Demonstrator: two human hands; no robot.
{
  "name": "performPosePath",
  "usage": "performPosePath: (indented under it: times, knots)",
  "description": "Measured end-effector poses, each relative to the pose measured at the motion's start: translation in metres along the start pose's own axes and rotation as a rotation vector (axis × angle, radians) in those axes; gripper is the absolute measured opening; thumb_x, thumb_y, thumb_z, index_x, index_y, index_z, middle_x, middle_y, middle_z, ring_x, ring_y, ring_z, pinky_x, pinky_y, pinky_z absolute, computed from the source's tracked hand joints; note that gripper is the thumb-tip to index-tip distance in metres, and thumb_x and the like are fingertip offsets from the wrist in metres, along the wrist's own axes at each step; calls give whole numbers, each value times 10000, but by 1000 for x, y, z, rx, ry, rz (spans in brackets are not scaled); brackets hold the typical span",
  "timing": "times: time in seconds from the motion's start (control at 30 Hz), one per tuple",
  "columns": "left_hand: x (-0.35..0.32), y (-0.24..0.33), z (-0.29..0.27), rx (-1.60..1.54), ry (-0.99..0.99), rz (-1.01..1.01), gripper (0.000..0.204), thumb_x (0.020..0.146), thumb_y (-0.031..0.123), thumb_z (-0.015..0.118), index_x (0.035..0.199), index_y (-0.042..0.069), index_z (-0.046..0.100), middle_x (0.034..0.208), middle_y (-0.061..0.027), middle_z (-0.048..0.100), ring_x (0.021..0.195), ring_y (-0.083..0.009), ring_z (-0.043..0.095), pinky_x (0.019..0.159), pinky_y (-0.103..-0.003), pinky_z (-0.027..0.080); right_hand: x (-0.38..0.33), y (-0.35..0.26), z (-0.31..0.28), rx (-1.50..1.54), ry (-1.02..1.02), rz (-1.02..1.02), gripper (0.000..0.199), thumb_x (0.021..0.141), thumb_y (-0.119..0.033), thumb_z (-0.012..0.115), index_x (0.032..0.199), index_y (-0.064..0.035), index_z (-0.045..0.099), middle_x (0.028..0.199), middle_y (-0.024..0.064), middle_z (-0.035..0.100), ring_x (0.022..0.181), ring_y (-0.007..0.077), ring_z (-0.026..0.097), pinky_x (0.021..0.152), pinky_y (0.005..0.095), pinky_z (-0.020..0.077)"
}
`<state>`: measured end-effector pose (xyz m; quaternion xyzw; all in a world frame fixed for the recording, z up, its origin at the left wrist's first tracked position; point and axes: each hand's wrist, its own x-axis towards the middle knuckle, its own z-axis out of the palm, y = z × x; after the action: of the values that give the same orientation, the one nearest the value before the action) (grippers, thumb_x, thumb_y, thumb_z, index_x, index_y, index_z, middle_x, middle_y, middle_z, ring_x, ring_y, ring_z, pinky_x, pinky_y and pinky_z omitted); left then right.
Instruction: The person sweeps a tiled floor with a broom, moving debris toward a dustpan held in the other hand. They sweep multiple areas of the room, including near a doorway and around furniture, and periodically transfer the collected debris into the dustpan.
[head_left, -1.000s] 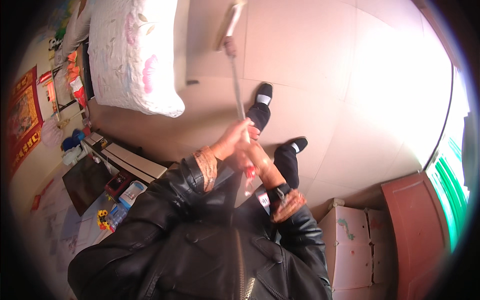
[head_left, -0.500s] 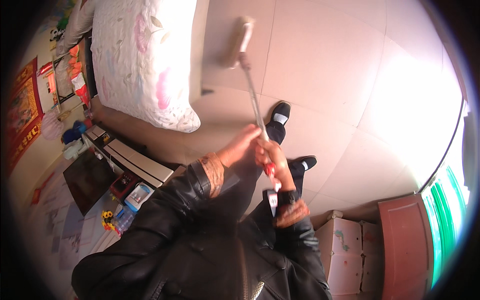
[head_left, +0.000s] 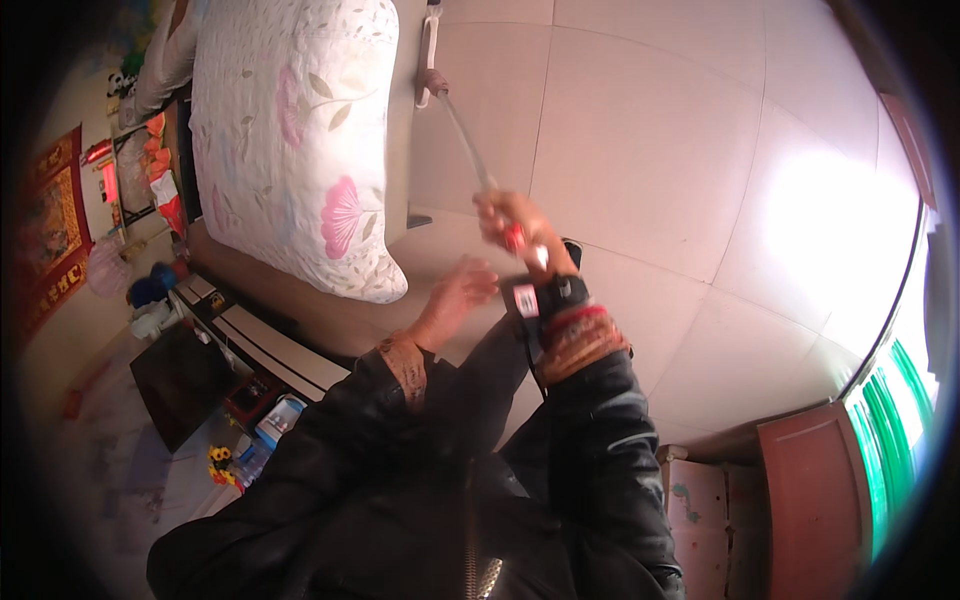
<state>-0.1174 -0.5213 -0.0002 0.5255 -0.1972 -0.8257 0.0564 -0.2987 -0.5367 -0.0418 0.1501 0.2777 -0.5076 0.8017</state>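
My right hand (head_left: 515, 225) is wrapped round the upper handle of a long-handled mop (head_left: 463, 135), close to its red-and-white end. The mop's narrow white-and-brown head (head_left: 430, 50) is down on the tiles, alongside the far right edge of the bed. Off the handle, my left hand (head_left: 460, 295) hangs to the lower left of the right one. Its fingers are stretched out, somewhat blurred, with nothing in them. A small dark device with a white label (head_left: 525, 299) sits by my right wrist.
The bed with a flowered white cover (head_left: 300, 150) stands at left. Beyond my left arm is a low cabinet (head_left: 265, 340) beside a dark screen (head_left: 180, 372). White boxes (head_left: 697, 495) and a reddish-brown panel (head_left: 815, 490) stand lower right. Sunlight glares on the tiled floor (head_left: 640, 170).
My left hand has let go of the mop handle and dropped away from it. My right hand has moved forward and left, bringing the mop's head closer to the bed.
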Motion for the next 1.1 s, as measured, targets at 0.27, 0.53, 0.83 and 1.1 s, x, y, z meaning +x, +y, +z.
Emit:
performPosePath:
  times: [0.27,0.53,0.83,1.1]
  knots:
    - [9,-20,14,113,51,-117,309,884,343,445,1003,70,528,892,-84,598,802,-186,579,718,-305,447,-35,-69,-23,195,-52,-286,272,848,-178,497,966,62,447,621,-66,372,463,-1,343,395,153,268]
    - [-6,-18,52,151,-24,-147,339,900,355,424,1024,51,511,898,-85,589,807,-173,572,716,-296,454,-182,-12,-42,432,184,-619,252,895,-157,422,1016,63,447,627,-28,389,382,13,299,352,177,284]
    - [-15,-56,117,303,-75,-143,367,901,374,419,1039,46,508,926,-99,587,803,-176,576,716,-294,456,-302,45,-39,387,596,-633,147,832,-145,480,728,-107,383,547,-23,341,368,64,301,347,214,263]
    - [-48,-145,215,256,-237,-218,349,882,382,449,984,57,528,846,-41,566,754,-126,552,650,-246,447,-350,92,-47,324,452,-361,79,847,-149,471,832,-74,451,616,-9,413,369,68,333,334,208,270]
